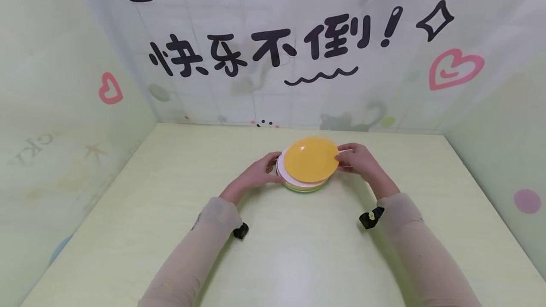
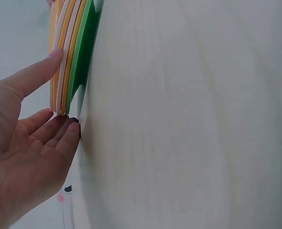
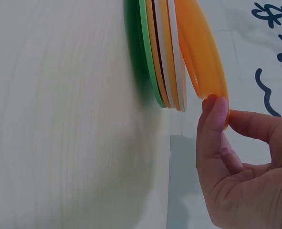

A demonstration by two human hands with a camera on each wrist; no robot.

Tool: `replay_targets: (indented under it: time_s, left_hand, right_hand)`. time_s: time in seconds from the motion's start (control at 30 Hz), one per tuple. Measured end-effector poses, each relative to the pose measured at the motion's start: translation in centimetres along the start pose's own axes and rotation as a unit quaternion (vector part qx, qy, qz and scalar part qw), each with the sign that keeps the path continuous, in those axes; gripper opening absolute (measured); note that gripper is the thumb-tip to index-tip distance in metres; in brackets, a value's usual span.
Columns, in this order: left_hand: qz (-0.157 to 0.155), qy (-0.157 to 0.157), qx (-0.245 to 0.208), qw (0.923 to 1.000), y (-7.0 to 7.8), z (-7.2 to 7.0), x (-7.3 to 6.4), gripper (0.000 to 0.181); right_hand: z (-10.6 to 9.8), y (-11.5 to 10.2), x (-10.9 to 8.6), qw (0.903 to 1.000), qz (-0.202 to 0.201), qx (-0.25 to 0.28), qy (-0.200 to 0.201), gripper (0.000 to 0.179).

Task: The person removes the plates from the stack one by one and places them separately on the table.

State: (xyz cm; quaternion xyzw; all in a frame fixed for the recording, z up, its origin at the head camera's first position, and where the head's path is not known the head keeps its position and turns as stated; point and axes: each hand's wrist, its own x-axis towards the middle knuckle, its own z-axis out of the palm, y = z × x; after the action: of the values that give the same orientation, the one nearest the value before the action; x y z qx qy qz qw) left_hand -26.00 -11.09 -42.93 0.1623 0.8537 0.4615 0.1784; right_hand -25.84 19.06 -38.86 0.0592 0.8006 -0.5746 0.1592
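A yellow-orange plate (image 1: 312,160) is tilted over a stack of plates, its right edge lifted clear in the right wrist view. My right hand (image 1: 357,159) pinches that edge between thumb and fingers (image 3: 212,119). Below it lies the stack of plates (image 2: 76,57), with white and orange ones in turn and a green plate (image 3: 148,62) at the bottom, on the table. My left hand (image 1: 260,170) holds the stack's left side, with its thumb (image 2: 40,69) along the rims and its other fingers cupped around the far edge.
The pale wooden table (image 1: 290,250) runs back to a white wall sheet (image 1: 239,98) with black lettering, close behind the plates. Side panels (image 1: 503,155) rise at left and right. A black wrist strap (image 1: 371,218) hangs under the right cuff.
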Motion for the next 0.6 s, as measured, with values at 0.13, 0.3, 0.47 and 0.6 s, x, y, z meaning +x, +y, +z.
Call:
replay_targets:
  time_s: [0.13,0.3,0.47,0.6]
  left_hand:
    - [0.006,-0.003,-0.003,1.0,0.0,-0.2,0.1,0.087]
    - [0.01,-0.005,-0.005,0.9999,0.0,-0.2,0.1,0.086]
    - [-0.003,-0.006,-0.007,1.0,0.3,-0.2,-0.1,0.087]
    - [-0.006,-0.002,0.003,1.0,0.3,-0.1,-0.1,0.089]
  right_hand:
    - [-0.8,-0.2,0.1,0.9994,-0.016,0.026,0.016,0.052]
    - [-2.1,-0.3,0.1,0.998,-0.028,0.046,0.033,0.056]
    - [-3.5,-0.2,0.2,0.9954,-0.025,0.079,0.049,0.058]
    - [-4.3,0.0,0.3,0.9919,-0.02,0.104,0.07,0.06]
